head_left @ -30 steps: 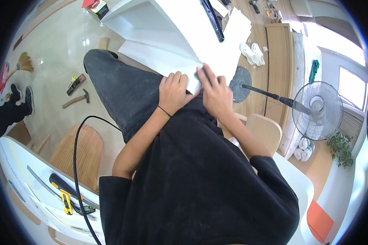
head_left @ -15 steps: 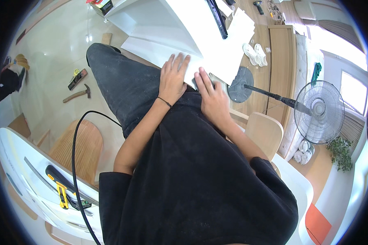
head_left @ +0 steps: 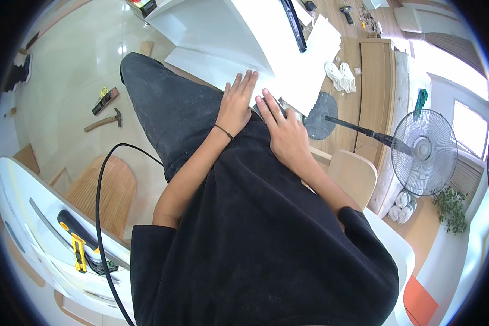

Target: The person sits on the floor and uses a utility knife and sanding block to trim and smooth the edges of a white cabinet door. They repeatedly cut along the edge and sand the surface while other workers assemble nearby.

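A white box-like panel piece (head_left: 212, 64) with an inner recess lies in front of my lap. My left hand (head_left: 236, 103), with a thin dark band at the wrist, rests open on its near edge, fingers stretched and side by side. Close to it on the right, my right hand (head_left: 288, 130) covers a small dark, flat block (head_left: 281, 101) at the panel's near corner. Index and middle finger reach forward over that block, while the thumb side is hidden. Most of the block is under the fingers, so its exact kind cannot be made out.
A claw hammer (head_left: 104, 120) and a hand plane (head_left: 105, 101) lie on the tiled floor at left. On the white table (head_left: 43, 239) are a handsaw (head_left: 77, 228) and yellow cutter (head_left: 79, 255). A black cable (head_left: 99, 201) runs past my left arm. A standing fan (head_left: 422, 149) is at right.
Both hands have shifted slightly right, and the left fingers sit closer together. The right fingertips have lifted a little. A person's foot and glove at the far left have moved mostly out of view.
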A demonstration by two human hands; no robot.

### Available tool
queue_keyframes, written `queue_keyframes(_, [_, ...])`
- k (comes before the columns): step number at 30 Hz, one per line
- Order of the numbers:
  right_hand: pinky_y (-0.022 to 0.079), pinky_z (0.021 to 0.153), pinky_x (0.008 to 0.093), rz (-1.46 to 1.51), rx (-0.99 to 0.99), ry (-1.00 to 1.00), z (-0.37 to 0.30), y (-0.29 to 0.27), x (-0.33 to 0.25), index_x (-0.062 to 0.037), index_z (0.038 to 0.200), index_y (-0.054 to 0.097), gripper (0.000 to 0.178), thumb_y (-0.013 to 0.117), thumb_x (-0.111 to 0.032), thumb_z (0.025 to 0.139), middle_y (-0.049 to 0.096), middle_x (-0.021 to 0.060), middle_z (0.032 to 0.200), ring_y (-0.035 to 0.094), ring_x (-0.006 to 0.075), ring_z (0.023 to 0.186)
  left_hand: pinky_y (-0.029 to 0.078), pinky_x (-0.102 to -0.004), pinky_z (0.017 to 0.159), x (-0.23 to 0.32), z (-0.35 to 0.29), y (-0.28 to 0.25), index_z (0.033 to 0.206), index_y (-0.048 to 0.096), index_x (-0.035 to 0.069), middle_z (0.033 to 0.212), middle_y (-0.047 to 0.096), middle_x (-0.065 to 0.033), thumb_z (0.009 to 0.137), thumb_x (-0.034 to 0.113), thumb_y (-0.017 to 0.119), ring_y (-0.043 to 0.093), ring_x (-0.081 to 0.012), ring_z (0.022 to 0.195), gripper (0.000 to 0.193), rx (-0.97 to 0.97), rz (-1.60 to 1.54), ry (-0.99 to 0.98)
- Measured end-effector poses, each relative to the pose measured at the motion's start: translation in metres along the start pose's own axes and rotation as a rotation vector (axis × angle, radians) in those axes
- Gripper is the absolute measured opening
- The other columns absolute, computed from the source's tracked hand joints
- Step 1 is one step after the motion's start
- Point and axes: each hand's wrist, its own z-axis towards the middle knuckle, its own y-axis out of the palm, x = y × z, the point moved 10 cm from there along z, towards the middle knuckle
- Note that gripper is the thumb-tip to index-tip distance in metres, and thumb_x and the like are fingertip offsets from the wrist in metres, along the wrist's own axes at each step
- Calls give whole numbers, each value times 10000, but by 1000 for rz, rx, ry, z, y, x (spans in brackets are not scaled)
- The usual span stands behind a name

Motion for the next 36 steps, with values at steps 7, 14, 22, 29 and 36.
queue_keyframes(7, [612,755,365,-87,-115,-9,1,6,-5,-127,1586,437,805,600,5,809,391,31,1674,602,284,937,382,-625,1184,0,0,-1,1620,330,44,1641,398,-206,786,-95,685,395,-452,1493,916,3,-9,1])
queue_keyframes(14, [603,745,352,-138,-195,14,-4,10,-3,-143,1597,437,802,595,6,825,376,24,1688,593,288,925,377,-617,1190,-1,0,0,1628,309,43,1648,390,-197,788,-91,691,383,-444,1502,932,-12,-8,-1])
queue_keyframes(22, [592,731,360,-108,-42,-15,-4,-4,-6,-154,1601,427,781,601,-23,851,376,26,1686,604,284,946,364,-608,1207,-4,-1,4,1652,285,102,1669,368,-171,716,-129,707,357,-432,1524,1053,0,-37,-12])
queue_keyframes(29, [583,736,358,-107,-158,-18,-1,17,-3,-186,1616,407,805,620,-49,852,335,22,1705,607,276,983,407,-613,1165,2,-3,-3,1607,347,43,1611,434,-206,777,-101,683,420,-444,1476,907,56,1,27])
queue_keyframes(36, [594,802,398,-42,-120,-5,-2,20,-8,-146,1609,410,825,593,32,825,328,73,1707,585,311,934,407,-607,1171,2,-1,-2,1602,353,46,1623,419,-202,769,-100,702,405,-447,1488,915,3,5,6])
